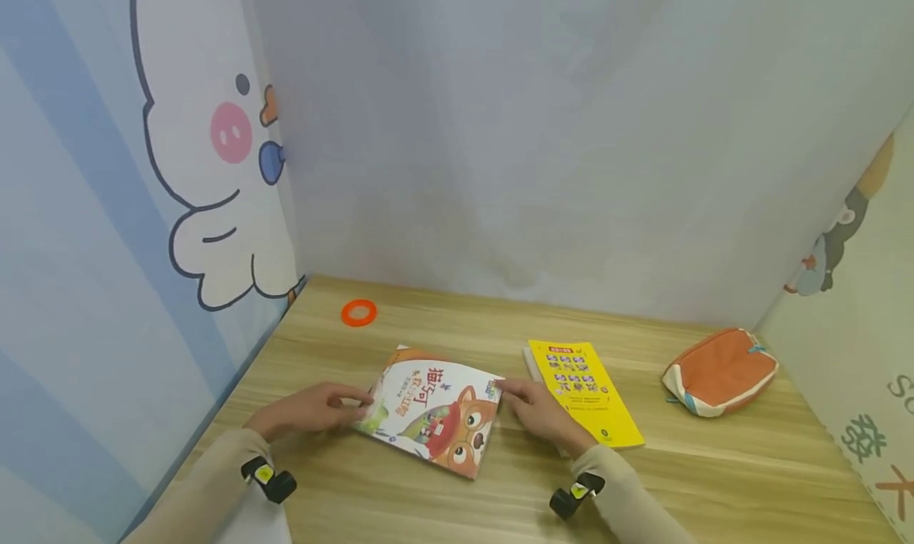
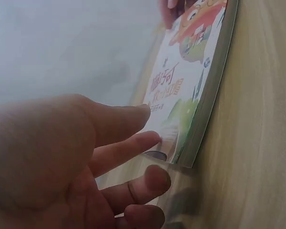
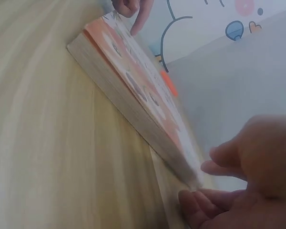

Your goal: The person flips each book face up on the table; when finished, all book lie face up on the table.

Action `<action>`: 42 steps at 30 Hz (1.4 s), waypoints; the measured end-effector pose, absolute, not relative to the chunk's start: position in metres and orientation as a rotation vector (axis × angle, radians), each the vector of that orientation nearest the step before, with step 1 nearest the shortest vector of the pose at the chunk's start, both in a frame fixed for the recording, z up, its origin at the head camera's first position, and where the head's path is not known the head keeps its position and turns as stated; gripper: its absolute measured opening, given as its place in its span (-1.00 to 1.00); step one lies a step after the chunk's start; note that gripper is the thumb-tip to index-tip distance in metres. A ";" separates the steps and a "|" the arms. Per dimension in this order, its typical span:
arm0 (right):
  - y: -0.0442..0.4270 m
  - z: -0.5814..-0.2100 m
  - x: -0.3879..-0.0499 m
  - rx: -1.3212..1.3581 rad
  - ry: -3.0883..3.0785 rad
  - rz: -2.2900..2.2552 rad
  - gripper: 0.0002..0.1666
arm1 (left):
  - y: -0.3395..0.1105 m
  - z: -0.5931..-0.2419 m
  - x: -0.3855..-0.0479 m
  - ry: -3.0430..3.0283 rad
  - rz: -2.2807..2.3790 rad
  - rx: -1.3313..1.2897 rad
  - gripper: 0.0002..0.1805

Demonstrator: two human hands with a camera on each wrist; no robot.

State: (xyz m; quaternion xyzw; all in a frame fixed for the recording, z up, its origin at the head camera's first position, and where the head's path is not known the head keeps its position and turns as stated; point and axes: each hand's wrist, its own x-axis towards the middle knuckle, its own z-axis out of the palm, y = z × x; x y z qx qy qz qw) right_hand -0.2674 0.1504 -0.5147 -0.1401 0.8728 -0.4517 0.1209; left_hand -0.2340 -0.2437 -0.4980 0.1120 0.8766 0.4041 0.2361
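Observation:
A thick picture book (image 1: 435,413) lies on the wooden table, its white cover printed with a cartoon animal in glasses. At its left end my left hand (image 1: 314,409) has its fingers loosely bent; in the left wrist view the thumb and index finger (image 2: 128,148) are by the cover's corner, not wrapped round it. My right hand (image 1: 539,409) is at the upper right corner. In the right wrist view its fingertips (image 3: 193,202) lie beside that book corner, with the thumb held a little off; whether they touch it is hard to tell.
A yellow book (image 1: 589,397) lies just beyond my right hand, over something white. An orange pouch (image 1: 724,373) with cream trim sits at the right, and an orange ring (image 1: 359,312) lies at the back left. Printed curtains (image 1: 535,132) surround the wooden table (image 1: 457,330).

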 end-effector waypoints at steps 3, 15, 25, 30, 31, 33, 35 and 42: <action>0.152 -0.516 -0.261 -0.422 2.591 -1.284 -0.57 | -0.242 -0.496 -0.238 2.436 1.079 0.261 -0.55; 0.152 -0.512 -0.205 -0.532 2.920 -0.965 -0.37 | -0.229 -0.498 -0.263 2.646 1.180 0.247 -0.67; 0.155 -0.521 -0.166 -0.554 2.822 -0.969 -0.25 | -0.220 -0.486 -0.291 2.594 1.161 0.396 -0.48; 0.147 -0.530 -0.152 -0.610 2.865 -0.948 -0.27 | -0.212 -0.495 -0.298 2.616 1.093 0.445 -0.52; 0.145 -0.532 -0.150 -0.629 2.898 -0.931 -0.30 | -0.212 -0.499 -0.300 2.621 1.076 0.463 -0.53; 0.140 -0.536 -0.147 -0.661 2.965 -0.885 -0.36 | -0.210 -0.505 -0.304 2.625 1.048 0.496 -0.55; 0.136 -0.537 -0.144 -0.681 2.997 -0.855 -0.40 | -0.209 -0.510 -0.308 2.625 1.027 0.519 -0.54; 0.127 -0.526 -0.150 -0.717 2.970 -0.862 -0.52 | -0.206 -0.516 -0.321 2.645 1.017 0.608 -0.53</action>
